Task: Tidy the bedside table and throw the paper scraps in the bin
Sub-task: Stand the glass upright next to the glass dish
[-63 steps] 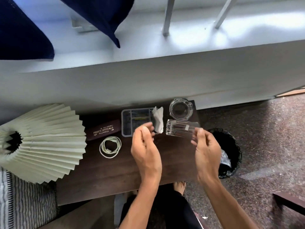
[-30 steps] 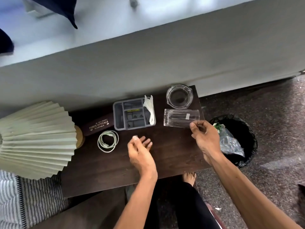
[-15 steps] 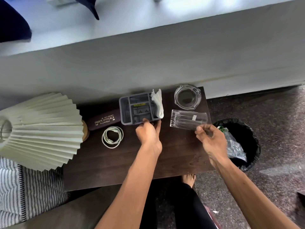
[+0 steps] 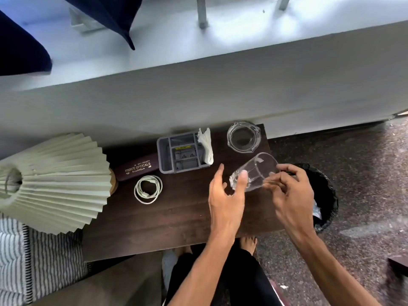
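A clear drinking glass is lifted and tilted above the right part of the dark wooden bedside table. My right hand grips its upper side. My left hand has its thumb against the glass's base, fingers spread. A white crumpled paper scrap stands in the right end of a grey organiser tray. The black-lined bin sits on the floor right of the table, partly hidden by my right hand.
A glass ashtray sits at the back right corner. A brown spectacle case and a coiled white cable lie left of the tray. A pleated lamp shade overhangs the table's left end. A bed edge runs behind.
The glass lay on its side on the table; now it is raised and tilted in my right hand. My left hand left the tray's front and came across to the glass's base.
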`<state>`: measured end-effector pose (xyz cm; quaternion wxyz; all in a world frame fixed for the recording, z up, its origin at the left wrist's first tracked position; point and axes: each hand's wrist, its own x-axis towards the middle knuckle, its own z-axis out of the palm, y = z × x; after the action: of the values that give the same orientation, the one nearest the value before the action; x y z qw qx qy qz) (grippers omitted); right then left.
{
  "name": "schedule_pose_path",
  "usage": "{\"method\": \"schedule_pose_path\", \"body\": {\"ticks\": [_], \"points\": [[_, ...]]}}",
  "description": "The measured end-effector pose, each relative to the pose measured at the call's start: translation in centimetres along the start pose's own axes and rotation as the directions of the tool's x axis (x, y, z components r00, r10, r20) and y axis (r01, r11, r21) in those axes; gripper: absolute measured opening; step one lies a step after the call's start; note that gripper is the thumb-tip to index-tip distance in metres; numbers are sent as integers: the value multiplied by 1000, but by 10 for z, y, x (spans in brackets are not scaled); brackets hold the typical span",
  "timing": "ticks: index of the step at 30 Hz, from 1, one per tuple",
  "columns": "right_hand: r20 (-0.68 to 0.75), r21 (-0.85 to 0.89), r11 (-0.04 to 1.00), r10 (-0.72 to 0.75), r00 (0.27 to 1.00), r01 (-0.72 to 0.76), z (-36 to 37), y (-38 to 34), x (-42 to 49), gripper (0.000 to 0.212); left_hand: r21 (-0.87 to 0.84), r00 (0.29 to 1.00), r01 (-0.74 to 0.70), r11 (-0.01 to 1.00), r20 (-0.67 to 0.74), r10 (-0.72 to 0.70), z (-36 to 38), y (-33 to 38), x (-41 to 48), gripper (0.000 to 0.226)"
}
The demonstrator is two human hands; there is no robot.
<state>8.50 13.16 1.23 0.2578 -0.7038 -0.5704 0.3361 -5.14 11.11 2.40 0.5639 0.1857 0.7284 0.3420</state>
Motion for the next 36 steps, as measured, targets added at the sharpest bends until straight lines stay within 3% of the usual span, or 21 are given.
{"method": "schedule_pose_path", "body": {"ticks": [4,9,13,14,17,20,23,26,29,32,34,36], "points": [[-13,-104,976,-194,981,192,-21,-14,-12,24,-21,980,15,1000,198,-10,14,20,-2,100],[-56,-124,962,-252,966,243,-32,-24,-13,25,-69,972,21,997,236,-4,22,30,3,93],[-8,-19,964,-264,965,264,-35,-24,-3,26,-166,978,26,986,209,9,26,39,10,77],[42,102,968,-234,971,229,-35,-25,0,37,-187,983,14,982,184,21,26,42,12,70],[187,450,891,-26,982,-62,-38,-43,11,67,-239,982,6,971,184,40,27,55,23,51],[221,348,929,49,974,-125,-33,-56,34,47,-230,974,-30,973,212,80,33,68,33,42],[143,244,951,158,977,-189,-21,-54,67,15,-152,976,-88,984,183,116,42,74,47,66],[101,228,950,195,975,-214,-10,-49,91,22,-93,985,-86,992,143,99,49,67,65,92],[100,217,954,187,977,-204,3,-45,105,25,-58,986,-136,989,90,141,50,60,76,99],[91,210,954,201,975,-216,12,-38,113,25,-105,991,-118,987,-79,110,54,52,78,78],[80,182,965,175,981,-187,15,-34,116,27,-45,973,-96,994,-215,84,56,41,84,57],[74,121,984,125,989,-133,17,-29,118,29,31,962,-95,995,-256,100,58,31,91,43]]}}
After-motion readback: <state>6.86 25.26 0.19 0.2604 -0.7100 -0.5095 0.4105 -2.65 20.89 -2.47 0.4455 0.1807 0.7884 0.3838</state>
